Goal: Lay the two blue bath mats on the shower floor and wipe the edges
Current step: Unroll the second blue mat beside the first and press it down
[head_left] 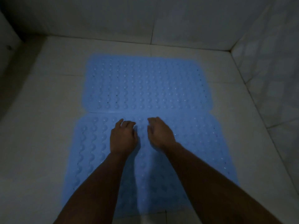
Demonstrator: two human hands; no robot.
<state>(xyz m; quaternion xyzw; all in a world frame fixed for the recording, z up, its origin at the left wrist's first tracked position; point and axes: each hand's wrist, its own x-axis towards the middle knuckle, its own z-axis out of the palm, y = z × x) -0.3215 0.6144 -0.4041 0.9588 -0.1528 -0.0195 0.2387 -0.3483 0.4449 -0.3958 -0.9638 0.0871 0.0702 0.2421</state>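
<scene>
Pretty dim in here, light's low and greyish. The floor [48,126] is big pale tiles with thin grout lines. Straight behind it the back wall [97,18] rises in the same pale tile, and the right wall [271,62] meets it in the far right corner. Left of the floor there's a dark raised ledge [17,50].
</scene>
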